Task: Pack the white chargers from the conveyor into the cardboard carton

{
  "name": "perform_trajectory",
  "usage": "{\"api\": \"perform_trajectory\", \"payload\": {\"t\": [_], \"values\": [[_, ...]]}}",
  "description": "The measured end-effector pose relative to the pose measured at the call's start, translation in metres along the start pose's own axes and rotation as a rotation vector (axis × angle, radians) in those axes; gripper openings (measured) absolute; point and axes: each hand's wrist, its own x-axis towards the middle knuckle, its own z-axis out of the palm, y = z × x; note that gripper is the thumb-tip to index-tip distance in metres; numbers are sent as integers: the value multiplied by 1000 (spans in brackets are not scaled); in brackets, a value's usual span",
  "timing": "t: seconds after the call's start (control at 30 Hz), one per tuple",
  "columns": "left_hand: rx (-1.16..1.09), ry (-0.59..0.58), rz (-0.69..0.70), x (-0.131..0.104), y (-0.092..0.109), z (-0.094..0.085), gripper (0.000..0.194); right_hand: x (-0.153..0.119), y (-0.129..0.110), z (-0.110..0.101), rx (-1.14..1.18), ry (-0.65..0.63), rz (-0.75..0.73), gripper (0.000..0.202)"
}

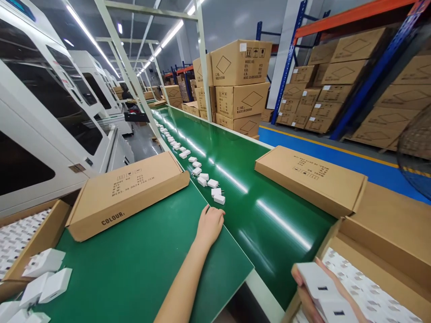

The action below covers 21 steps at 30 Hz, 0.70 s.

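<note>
My left hand rests at the edge of the green table, fingers curled together just below the nearest white charger on the green belt; what its fingers hold, if anything, is hidden. At the lower right, my right hand is closed round white chargers with slots in their ends. It is over the left side of an open carton, where white chargers with metal prongs lie in rows. A line of several white chargers runs up the belt's left side.
Closed cartons lie left on the table and across the belt. Loose chargers and an open filled carton are at lower left. White machines stand left; stacked boxes, racks and a fan are right.
</note>
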Motion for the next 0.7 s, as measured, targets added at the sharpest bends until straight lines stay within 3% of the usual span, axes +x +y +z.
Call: {"api": "perform_trajectory", "payload": {"t": [0.23,0.4,0.7], "values": [[6,3,28,2,0,-1,28,-2,8,-10,68,-15,3,46],[-9,1,44,2,-1,-2,28,-7,5,-6,119,-35,11,46],[-9,5,43,2,-1,-1,28,-9,6,-2,39,206,-12,50]]}}
